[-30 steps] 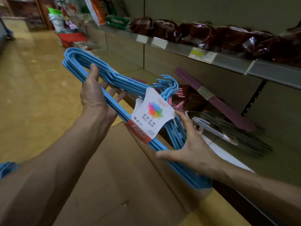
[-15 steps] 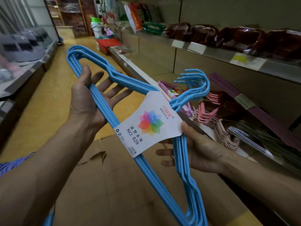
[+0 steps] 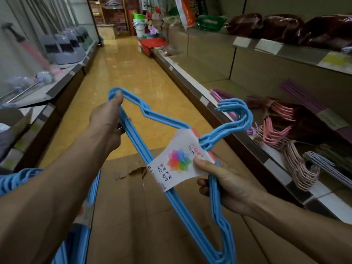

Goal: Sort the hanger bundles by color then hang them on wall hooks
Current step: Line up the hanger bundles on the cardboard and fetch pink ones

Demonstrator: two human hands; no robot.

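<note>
A bundle of blue hangers (image 3: 186, 210) with a white paper label (image 3: 177, 162) is held in front of me over the aisle. My left hand (image 3: 108, 128) grips its far shoulder end, thumb on top. My right hand (image 3: 222, 183) pinches the bundle at the label, fingers curled round the wires. The blue hooks (image 3: 238, 115) point right toward the shelf. Pink hanger bundles (image 3: 274, 134), pale pink ones (image 3: 301, 172), purple ones (image 3: 224, 96) and a lavender bundle (image 3: 323, 164) lie on the low shelf at right. More blue hangers (image 3: 89, 202) hang under my left arm.
Flattened cardboard (image 3: 133, 206) covers the floor below my hands. The yellow tiled aisle (image 3: 122, 73) runs ahead between a right shelf unit (image 3: 285, 54) with dark wrapped packs and a left shelf (image 3: 62, 69) with dustpans and brooms. Buckets and red goods stand at the aisle's far end.
The view has turned left and up along the aisle. My left hand has closed its fingers round the bundle's end, and the bundle has swung lower and flatter.
</note>
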